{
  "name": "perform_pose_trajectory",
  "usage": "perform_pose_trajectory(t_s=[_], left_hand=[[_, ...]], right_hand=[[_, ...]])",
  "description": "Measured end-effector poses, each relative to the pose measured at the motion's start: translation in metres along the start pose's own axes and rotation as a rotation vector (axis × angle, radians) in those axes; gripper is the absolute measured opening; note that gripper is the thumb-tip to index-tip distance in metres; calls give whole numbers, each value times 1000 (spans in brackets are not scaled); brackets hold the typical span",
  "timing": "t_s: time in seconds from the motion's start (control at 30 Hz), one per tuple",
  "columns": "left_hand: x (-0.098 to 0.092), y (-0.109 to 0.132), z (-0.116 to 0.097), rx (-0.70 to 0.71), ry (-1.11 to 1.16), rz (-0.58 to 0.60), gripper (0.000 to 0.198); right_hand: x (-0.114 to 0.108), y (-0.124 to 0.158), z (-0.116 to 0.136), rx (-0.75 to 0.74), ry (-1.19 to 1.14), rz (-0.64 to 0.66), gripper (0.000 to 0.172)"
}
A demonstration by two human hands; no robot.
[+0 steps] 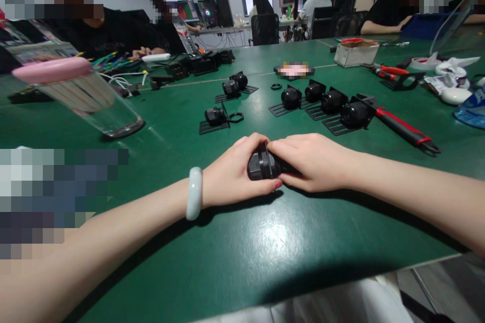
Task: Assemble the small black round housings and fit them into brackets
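Observation:
My left hand [231,174] and my right hand [312,161] meet on the green table [242,247], both closed round one black plastic fitting [261,165], a round nut on a threaded body. The left fingers wrap the nut end; the right hand covers the other end, so that part is hidden. A white bangle [194,193] sits on my left wrist. Beyond my hands lie several like black fittings on flat ribbed plates [291,98], and a loose black ring [236,117].
A red-handled wrench [401,128] lies at the right. A clear cup with a pink lid [76,93] stands at the left. A small cardboard box [356,53], red pliers [386,69] and white items sit far right. Other people sit along the far side.

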State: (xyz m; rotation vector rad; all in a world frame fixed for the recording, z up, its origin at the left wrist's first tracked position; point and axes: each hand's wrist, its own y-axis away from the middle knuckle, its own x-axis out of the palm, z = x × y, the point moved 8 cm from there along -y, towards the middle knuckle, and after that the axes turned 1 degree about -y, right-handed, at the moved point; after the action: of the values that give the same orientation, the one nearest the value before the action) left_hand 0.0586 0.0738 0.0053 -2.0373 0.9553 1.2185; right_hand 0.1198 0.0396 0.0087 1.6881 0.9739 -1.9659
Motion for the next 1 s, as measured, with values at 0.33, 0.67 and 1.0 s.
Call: perform_pose_trajectory(t_s=[0.33,0.67,1.0], left_hand=[[0,0,0,6,-5,-6,49],[-1,0,0,1,7,-16,50],[1,0,1,7,-27,10,51]], right_hand=[[0,0,1,4,-6,-3,29],[1,0,-1,-10,-38,5,34],[1,-1,-3,-17,-81,-12,34]])
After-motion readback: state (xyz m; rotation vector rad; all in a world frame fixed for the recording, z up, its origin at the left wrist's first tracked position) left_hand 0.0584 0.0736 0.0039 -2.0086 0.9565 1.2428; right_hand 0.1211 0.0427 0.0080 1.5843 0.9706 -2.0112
